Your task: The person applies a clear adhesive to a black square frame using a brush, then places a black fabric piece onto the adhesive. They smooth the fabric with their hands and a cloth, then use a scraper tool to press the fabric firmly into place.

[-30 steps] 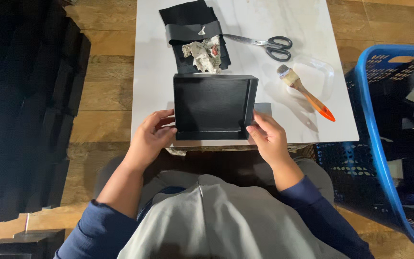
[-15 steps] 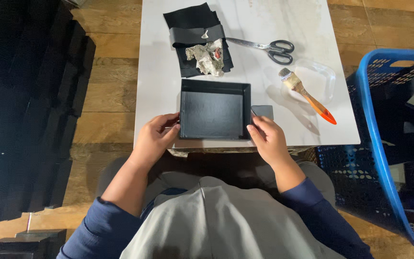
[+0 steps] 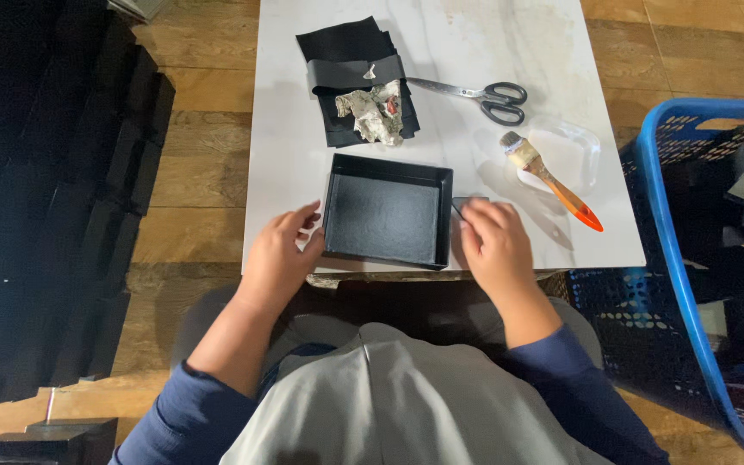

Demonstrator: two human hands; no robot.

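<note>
Nearest, left hand (image 3: 279,258) open, fingers resting against left wall of shallow black box tray (image 3: 387,211); right hand (image 3: 494,245) loosely curled, grasping nothing, fingertips on small grey piece (image 3: 467,204) beside tray's right wall. Tray flat on white tabletop (image 3: 290,164). Farther: orange-handled brush (image 3: 548,179), scissors (image 3: 475,93), crumpled rag (image 3: 374,112) on black fabric (image 3: 346,52).

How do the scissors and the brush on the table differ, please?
The scissors have black handles; the brush has an orange one. The scissors lie bare on the table; the brush rests on a clear tray. The scissors lie farther from the hands than the brush. Neither is touched.
</note>
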